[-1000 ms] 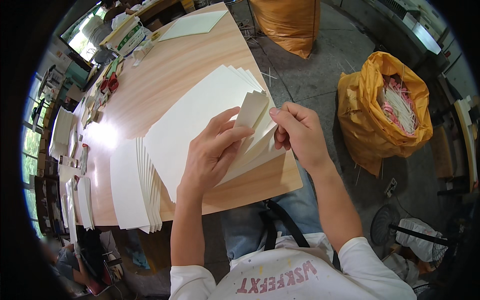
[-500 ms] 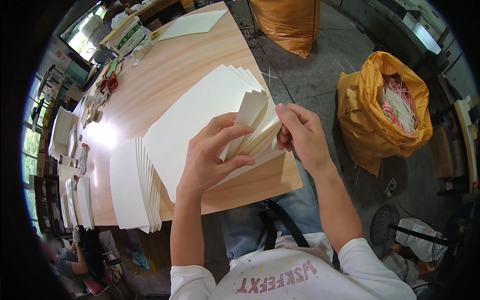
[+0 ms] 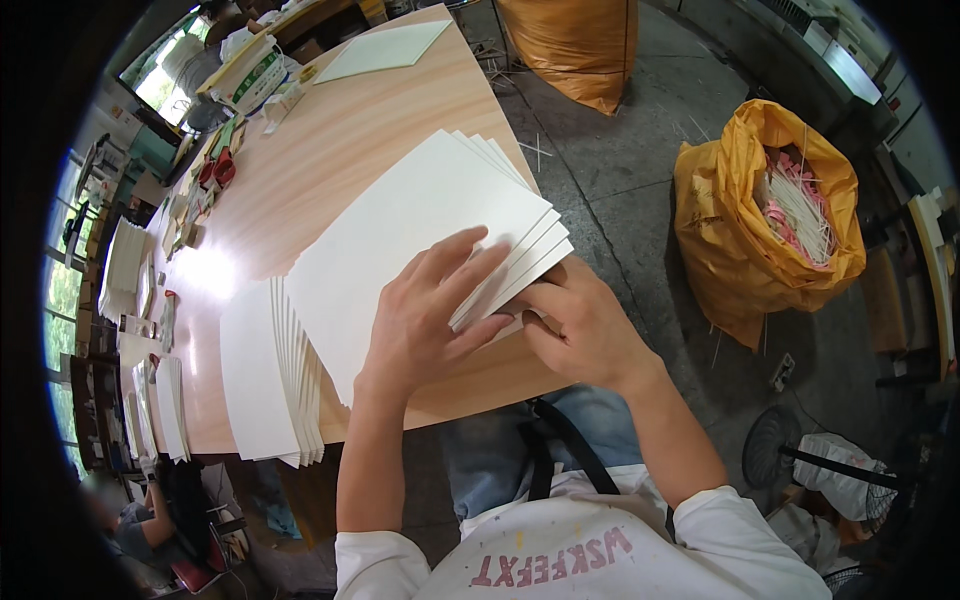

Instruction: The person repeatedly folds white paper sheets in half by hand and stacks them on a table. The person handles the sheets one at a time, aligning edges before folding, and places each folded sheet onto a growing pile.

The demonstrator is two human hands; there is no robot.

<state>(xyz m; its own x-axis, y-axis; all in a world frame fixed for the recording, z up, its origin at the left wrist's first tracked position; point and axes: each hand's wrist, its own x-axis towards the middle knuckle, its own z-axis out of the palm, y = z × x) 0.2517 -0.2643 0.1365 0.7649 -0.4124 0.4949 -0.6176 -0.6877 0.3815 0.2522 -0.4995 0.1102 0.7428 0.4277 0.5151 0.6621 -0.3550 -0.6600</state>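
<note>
A fanned stack of large white paper sheets [image 3: 400,230] lies at the near right part of the wooden table [image 3: 300,140], its right corners staggered like steps. My left hand [image 3: 425,310] rests over the sheets with its fingers spread and the thumb reaching toward the near edge. At that edge my right hand [image 3: 585,325] is closed on the right corner of the sheets, fingers curled beneath; its fingertips are partly hidden. To the left is a second fanned stack of white sheets [image 3: 260,370], which neither hand touches.
An orange sack [image 3: 720,230] full of white and pink strips stands on the floor at right, with another orange sack [image 3: 575,50] beyond the table. A black fan [image 3: 770,450] is at lower right. Red-handled scissors [image 3: 217,170] lie far left; a person [image 3: 150,525] sits at lower left.
The sheet corners that were curled up between my hands now lie flat in a stepped fan. My right hand has moved down and slightly left, under the corner. My left hand stays nearly in place.
</note>
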